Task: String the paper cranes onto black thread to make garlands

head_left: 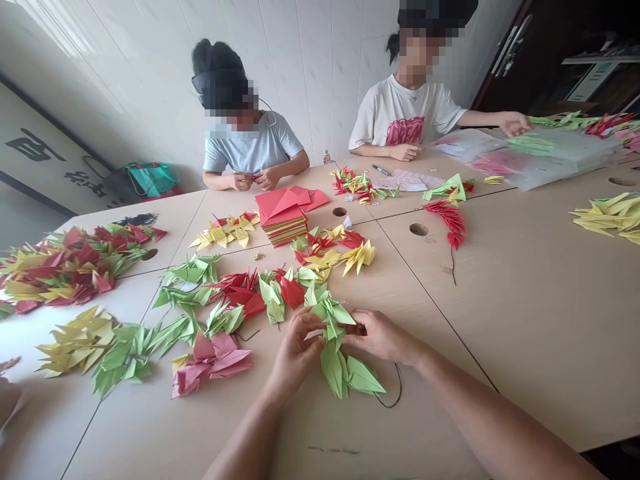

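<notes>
A string of green folded paper cranes lies on the table in front of me, held from both sides. My left hand is closed with fingertips and thumb against its left side. From the right, my right hand pinches it between thumb and fingers. A dark cord curls out from under the lower right crane. Beyond my hands, more green, red and yellow paper pieces run on in a row. A pink folded paper cluster lies to the left of my left hand.
Red and yellow paper squares are stacked mid-table. A large pile of folded cranes lies at far left. Two people sit across; one person's hand touches clear plastic bags. A red strand and round table holes are to the right.
</notes>
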Motion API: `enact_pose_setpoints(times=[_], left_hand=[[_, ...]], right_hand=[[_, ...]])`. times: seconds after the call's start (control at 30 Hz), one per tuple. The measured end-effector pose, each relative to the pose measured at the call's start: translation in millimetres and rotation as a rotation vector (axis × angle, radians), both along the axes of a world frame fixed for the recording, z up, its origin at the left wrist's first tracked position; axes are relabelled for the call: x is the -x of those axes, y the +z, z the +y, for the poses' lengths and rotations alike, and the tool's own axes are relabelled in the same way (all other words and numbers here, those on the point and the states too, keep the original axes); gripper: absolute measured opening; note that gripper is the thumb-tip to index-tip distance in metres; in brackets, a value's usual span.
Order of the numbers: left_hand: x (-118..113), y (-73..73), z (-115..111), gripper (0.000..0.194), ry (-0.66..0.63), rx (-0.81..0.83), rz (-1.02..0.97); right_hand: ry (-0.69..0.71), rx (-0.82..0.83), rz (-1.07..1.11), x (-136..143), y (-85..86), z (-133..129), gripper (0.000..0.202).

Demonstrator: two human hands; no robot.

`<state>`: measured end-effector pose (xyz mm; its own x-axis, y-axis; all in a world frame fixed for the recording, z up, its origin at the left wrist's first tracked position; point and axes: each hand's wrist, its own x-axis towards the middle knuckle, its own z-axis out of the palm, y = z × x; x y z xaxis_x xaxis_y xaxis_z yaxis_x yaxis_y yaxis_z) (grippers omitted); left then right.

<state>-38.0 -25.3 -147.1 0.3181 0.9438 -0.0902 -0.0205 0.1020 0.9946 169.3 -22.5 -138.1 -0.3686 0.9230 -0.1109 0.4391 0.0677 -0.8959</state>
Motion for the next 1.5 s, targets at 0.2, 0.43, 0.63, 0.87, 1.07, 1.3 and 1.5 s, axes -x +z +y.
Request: enact_pose_setpoints(times=[0.2, 0.43, 0.63, 0.87, 1.07, 1.3, 1.5], left_hand=[[-1.0, 1.8, -2.2, 0.027, -0.013, 0.017, -0.032], [-1.3, 1.2, -2.2, 0.034, 0.091, -0.087, 0.080], [-1.8, 2.0, -2.8, 0.033, 0.124, -0.107, 0.150], [-2.4, 4.1, -3.2, 0.034, 0.131, -0.140, 0.187], [-4.5, 2.0, -2.0, 0.025, 0.012, -0.116, 0.249], [-5.6, 4.5, 1.4, 0.026, -0.025, -0.187, 0.274], [-6.6, 9.4, 1.6, 0.034, -0.009, -0.181, 0.247]], right_hand=[[-0.059, 0.018, 0.027, 4.9, -1.2, 2.0, 0.019], [-0.143, 0.050, 0.148, 3.5, -1.7, 2.8, 0.025], [-0.176, 0.096, 0.266, 3.1, 0.7, 3.0, 0.025], [-0.188, 0.163, 0.372, 5.0, 4.8, 4.1, 0.028], [-0.111, 0.196, 0.420, 8.3, 8.1, 1.0, 0.029], [-0.014, 0.218, 0.406, 11.0, 4.4, -1.5, 0.028], [-0.016, 0.211, 0.453, 12.8, 3.9, -1.0, 0.032]])
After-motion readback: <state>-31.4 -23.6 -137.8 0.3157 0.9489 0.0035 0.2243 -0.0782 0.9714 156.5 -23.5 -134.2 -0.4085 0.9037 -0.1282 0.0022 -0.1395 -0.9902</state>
